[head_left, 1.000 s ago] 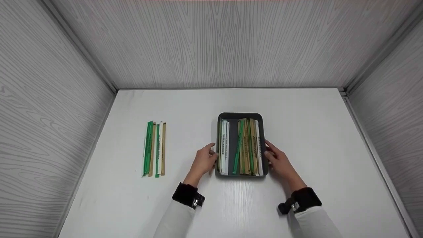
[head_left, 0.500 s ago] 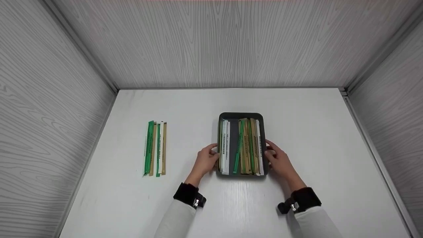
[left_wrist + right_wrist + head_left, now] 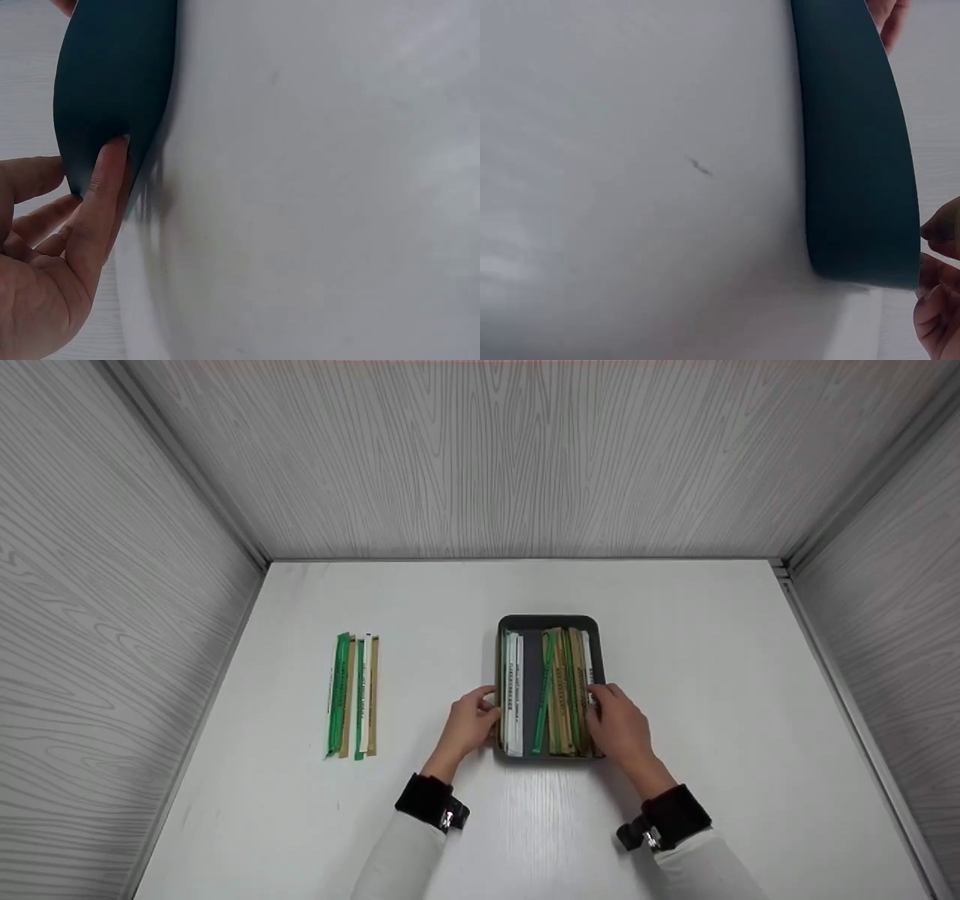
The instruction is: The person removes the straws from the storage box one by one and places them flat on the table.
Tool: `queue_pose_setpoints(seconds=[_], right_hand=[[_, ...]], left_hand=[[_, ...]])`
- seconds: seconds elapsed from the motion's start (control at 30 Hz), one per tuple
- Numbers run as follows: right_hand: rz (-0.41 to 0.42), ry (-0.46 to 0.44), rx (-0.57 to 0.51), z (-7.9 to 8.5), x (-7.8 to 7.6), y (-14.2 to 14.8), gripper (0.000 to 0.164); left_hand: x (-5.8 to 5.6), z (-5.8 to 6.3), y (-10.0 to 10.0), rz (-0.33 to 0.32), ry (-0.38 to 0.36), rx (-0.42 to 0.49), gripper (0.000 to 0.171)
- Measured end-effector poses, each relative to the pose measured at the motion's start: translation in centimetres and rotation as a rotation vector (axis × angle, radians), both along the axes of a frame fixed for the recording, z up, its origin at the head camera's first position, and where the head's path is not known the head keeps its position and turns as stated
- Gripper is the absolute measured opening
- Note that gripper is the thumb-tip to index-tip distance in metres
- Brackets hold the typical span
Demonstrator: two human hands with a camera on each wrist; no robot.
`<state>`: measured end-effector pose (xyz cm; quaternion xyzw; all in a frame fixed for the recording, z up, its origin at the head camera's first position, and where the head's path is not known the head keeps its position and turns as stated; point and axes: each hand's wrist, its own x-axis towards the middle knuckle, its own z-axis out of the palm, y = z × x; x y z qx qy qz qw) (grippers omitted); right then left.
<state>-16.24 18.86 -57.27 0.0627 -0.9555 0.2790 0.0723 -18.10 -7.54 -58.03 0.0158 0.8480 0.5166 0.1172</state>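
A dark rectangular tray [image 3: 549,622] holds long, thin printed packets in white, brown and green. White packets [image 3: 514,697] line its left side; brown packets [image 3: 559,697] and a slanted green packet [image 3: 544,697] fill the right, with a bare strip between. My left hand [image 3: 466,727] grips the tray's left wall; in the left wrist view its fingers [image 3: 105,187] lie along the outside. My right hand [image 3: 622,727] reaches over the right rim, fingertips at the rightmost white packet [image 3: 587,656]. Whether they pinch it I cannot tell. In the right wrist view its fingertips [image 3: 934,304] show past the rim.
Left of the tray, several similar packets lie side by side on the white table [image 3: 262,810]: a green packet [image 3: 339,697], brown packets [image 3: 373,697] and a white packet [image 3: 366,682]. Grey wood-grain panels [image 3: 480,465] enclose the table's back and sides.
My right hand has shifted left from the tray's outer right wall to over its rim and the packets there. My left hand keeps its hold on the tray, which has shifted very slightly right.
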Motion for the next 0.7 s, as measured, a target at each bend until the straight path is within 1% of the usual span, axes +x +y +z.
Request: queue_pose_setpoints(seconds=[0.13, 0.23, 0.37, 0.5, 0.7], right_hand=[[0.044, -0.079, 0.110, 0.5, 0.3, -1.2, 0.031], [0.047, -0.132, 0.208, 0.7, 0.3, -1.9, 0.022], [0.042, -0.146, 0.299, 0.8, 0.2, -2.5, 0.010], [0.037, -0.156, 0.341, 0.7, -0.1, -2.9, 0.005], [0.034, -0.183, 0.377, 0.4, -0.5, -3.2, 0.025]], left_hand=[[-0.1, 0.2, -0.1, -0.008, -0.007, -0.011, 0.042], [-0.2, 0.3, -0.1, -0.011, -0.021, -0.014, 0.043], [-0.1, 0.2, -0.1, -0.009, -0.029, -0.020, 0.044], [-0.1, 0.2, -0.1, -0.009, -0.025, -0.021, 0.044], [0.0, 0.3, -0.2, -0.016, -0.005, -0.039, 0.043]])
